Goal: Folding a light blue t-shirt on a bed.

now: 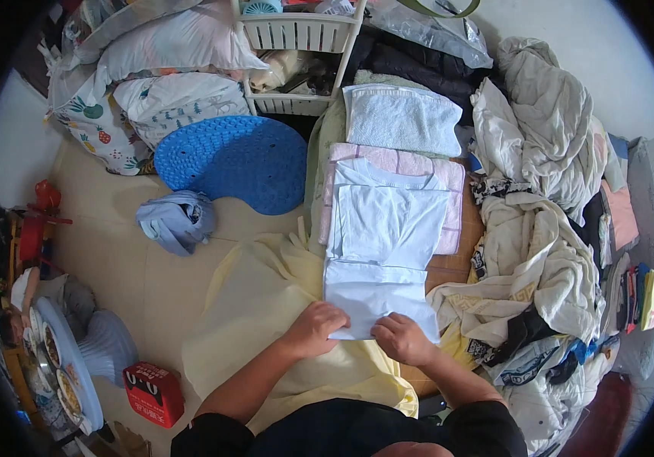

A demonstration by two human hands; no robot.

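Observation:
A white T-shirt (pixel 392 221) lies lengthwise in front of me, collar away from me, its sides folded inward. Its lower part has a crease across it, and the hem end lies nearest me. My left hand (pixel 315 329) is closed on the near left corner of the hem. Closed fingers of my right hand (pixel 403 338) pinch the same edge a little to the right. Under the shirt's upper part is a folded pink towel (pixel 453 206). Beyond it rests a folded pale blue towel (pixel 403 119).
Crumpled cream cloths (pixel 525 251) heap along the right. A pale yellow sheet (pixel 255 297) drapes at the left of the shirt. On the floor are a blue textured mat (pixel 232 164), a bunched blue-grey garment (pixel 177 221) and a red box (pixel 153 394). A white rack (pixel 296 34) stands behind.

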